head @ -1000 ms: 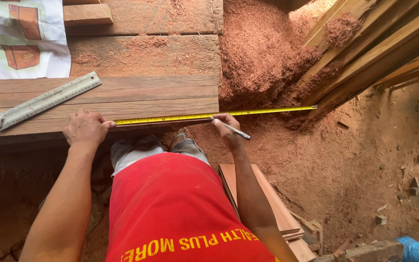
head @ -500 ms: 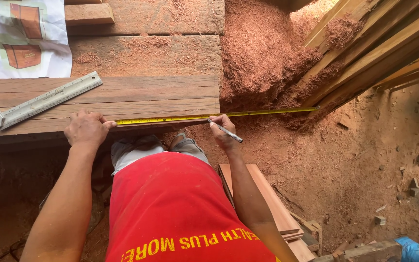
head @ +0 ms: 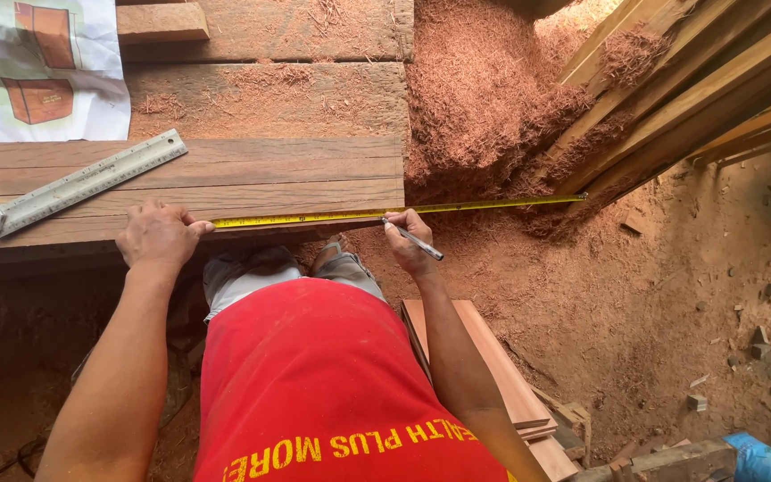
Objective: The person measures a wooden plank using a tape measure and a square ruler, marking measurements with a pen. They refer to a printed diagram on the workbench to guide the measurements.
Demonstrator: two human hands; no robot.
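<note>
We are in a rough woodworking shop. Red sawdust [head: 484, 98] lies heaped over an earthen floor [head: 671, 295], long timber planks [head: 698, 89] lean in a stack at the right, and a plank workbench [head: 225, 170] carries a metal square [head: 73, 183] and a printed drawing of 2 boxes [head: 42, 67].

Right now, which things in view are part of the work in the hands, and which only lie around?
In use:
- yellow tape measure, pressed down by the left hand
- pencil, in the right hand
- wooden plank under the tape

Lying about:
- metal square
- paper drawing
- sawdust heap
- leaning boards
</note>
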